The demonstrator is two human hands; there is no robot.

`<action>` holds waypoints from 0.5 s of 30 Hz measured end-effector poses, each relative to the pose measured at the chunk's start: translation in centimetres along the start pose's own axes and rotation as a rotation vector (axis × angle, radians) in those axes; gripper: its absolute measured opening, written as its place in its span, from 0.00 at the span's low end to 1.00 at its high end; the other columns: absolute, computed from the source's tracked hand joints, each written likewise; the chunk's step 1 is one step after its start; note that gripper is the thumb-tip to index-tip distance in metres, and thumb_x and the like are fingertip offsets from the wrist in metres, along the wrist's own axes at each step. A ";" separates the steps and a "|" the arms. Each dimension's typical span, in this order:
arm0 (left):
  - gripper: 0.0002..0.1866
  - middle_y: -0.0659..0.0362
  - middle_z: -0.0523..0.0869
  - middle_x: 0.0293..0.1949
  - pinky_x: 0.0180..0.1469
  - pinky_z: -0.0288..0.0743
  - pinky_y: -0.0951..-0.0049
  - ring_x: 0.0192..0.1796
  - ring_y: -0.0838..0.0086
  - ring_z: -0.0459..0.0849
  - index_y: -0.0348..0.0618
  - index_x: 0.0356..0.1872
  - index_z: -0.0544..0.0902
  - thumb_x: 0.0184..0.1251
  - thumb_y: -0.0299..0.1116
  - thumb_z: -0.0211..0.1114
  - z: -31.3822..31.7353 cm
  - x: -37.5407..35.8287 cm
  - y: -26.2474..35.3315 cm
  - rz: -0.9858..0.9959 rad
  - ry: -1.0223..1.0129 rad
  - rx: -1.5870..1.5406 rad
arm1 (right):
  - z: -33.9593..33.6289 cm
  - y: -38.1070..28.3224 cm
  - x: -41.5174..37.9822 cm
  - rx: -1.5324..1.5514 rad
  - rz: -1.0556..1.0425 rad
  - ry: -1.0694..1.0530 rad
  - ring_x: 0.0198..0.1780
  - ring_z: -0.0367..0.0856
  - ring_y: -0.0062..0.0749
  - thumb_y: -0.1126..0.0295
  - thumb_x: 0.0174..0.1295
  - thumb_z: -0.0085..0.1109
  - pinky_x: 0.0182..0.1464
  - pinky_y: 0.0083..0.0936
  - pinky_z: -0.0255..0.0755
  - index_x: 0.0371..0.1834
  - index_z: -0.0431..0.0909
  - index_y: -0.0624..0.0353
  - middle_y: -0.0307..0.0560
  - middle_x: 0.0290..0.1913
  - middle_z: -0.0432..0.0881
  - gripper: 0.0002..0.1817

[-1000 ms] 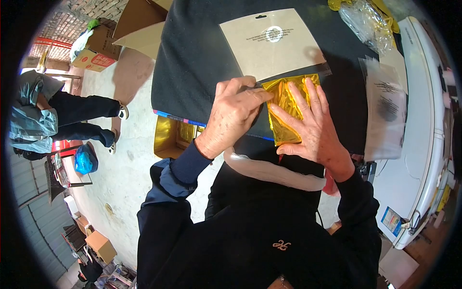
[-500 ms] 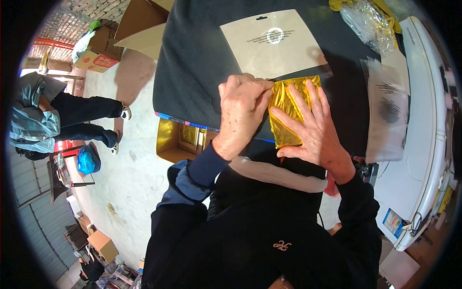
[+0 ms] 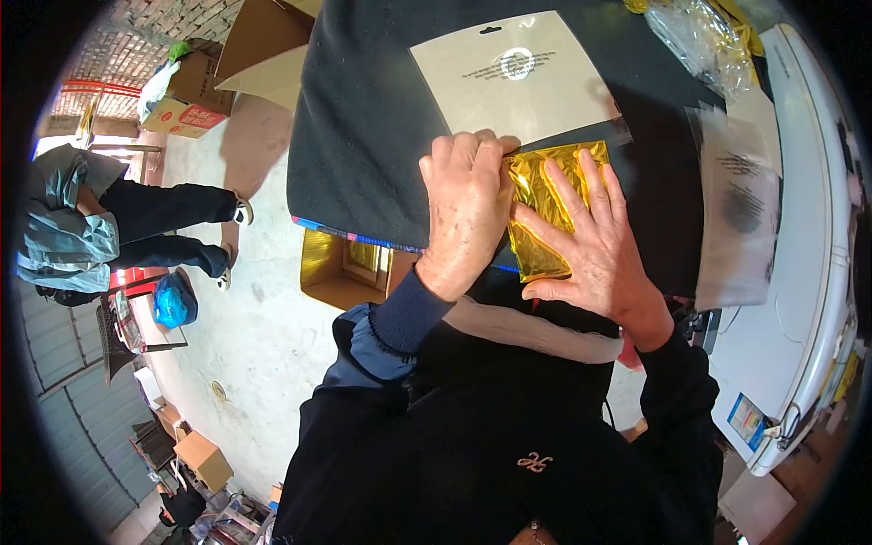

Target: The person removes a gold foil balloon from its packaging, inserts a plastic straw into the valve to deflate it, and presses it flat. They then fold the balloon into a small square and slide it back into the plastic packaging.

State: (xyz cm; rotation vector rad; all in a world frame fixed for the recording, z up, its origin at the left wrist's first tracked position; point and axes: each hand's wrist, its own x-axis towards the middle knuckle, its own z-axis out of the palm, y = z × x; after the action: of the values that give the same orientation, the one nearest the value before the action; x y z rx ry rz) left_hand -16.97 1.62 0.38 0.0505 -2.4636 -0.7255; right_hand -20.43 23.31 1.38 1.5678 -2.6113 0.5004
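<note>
A flat, shiny gold foil packet (image 3: 536, 245) lies on the black-covered table. Spread over its right side is my right hand (image 3: 590, 245), open and pressing flat. My left hand (image 3: 465, 204) is closed at the packet's left edge, its curled fingers near the upper left corner. What those fingers pinch, if anything, is hidden behind the knuckles. Just beyond both hands rests a pale, clear-edged bag (image 3: 518, 82) with a hang hole, small print and a white ring.
Printed clear bags (image 3: 734, 218) lie at the table's right, below crumpled clear plastic (image 3: 695, 45). A white appliance (image 3: 772, 336) stands far right. An open carton (image 3: 341, 286) with gold packets sits under the left table edge. At far left stands a person (image 3: 163, 204).
My left hand has turned and its fingers have curled over more at the packet's upper left corner. My right hand stays flat on the packet.
</note>
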 end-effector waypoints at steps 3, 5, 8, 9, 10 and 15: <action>0.15 0.60 0.87 0.40 0.50 0.69 0.57 0.45 0.59 0.80 0.49 0.51 0.90 0.65 0.21 0.72 0.2 0.4 -0.3 0.024 0.006 0.019 | 0.1 -0.2 -0.1 0.014 0.008 0.008 0.88 0.50 0.81 0.22 0.53 0.72 0.88 0.78 0.41 0.81 0.81 0.32 0.63 0.89 0.61 0.52; 0.14 0.60 0.88 0.40 0.49 0.69 0.56 0.44 0.58 0.81 0.49 0.49 0.89 0.65 0.21 0.71 0.5 0.6 -0.8 0.033 0.004 0.042 | 0.1 -0.2 -0.1 0.020 0.015 0.007 0.89 0.50 0.81 0.24 0.49 0.77 0.88 0.77 0.40 0.81 0.81 0.31 0.62 0.90 0.60 0.53; 0.12 0.59 0.89 0.41 0.48 0.69 0.56 0.44 0.58 0.82 0.48 0.47 0.88 0.66 0.21 0.71 0.7 1.0 -1.4 0.062 0.014 0.036 | 0.2 -0.2 0.0 0.013 0.020 -0.009 0.89 0.48 0.80 0.28 0.44 0.83 0.89 0.77 0.40 0.82 0.80 0.29 0.60 0.90 0.59 0.56; 0.12 0.59 0.89 0.41 0.48 0.70 0.56 0.45 0.58 0.84 0.48 0.48 0.88 0.66 0.21 0.72 0.6 1.1 -1.3 0.073 0.002 0.064 | 0.3 -0.2 -0.1 0.009 0.022 -0.015 0.89 0.48 0.80 0.28 0.43 0.84 0.89 0.77 0.40 0.82 0.79 0.28 0.60 0.90 0.58 0.57; 0.12 0.59 0.89 0.41 0.48 0.70 0.57 0.45 0.58 0.84 0.48 0.48 0.88 0.66 0.22 0.73 0.5 1.1 -1.4 0.094 -0.004 0.052 | 0.3 -0.2 -0.1 0.003 0.024 -0.021 0.90 0.47 0.80 0.29 0.43 0.85 0.89 0.77 0.40 0.83 0.78 0.27 0.59 0.90 0.58 0.57; 0.10 0.59 0.89 0.46 0.53 0.72 0.58 0.50 0.59 0.84 0.47 0.48 0.88 0.67 0.27 0.76 -2.0 0.6 -1.7 0.177 -0.091 -0.030 | 0.1 -0.4 0.0 -0.036 0.026 -0.027 0.90 0.46 0.78 0.29 0.43 0.85 0.89 0.76 0.39 0.83 0.77 0.26 0.59 0.90 0.57 0.57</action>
State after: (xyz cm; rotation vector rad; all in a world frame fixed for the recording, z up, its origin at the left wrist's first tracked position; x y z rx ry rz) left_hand -16.65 -0.91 1.18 -0.2137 -2.5035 -0.7003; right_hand -20.12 23.12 1.39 1.5427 -2.6485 0.4348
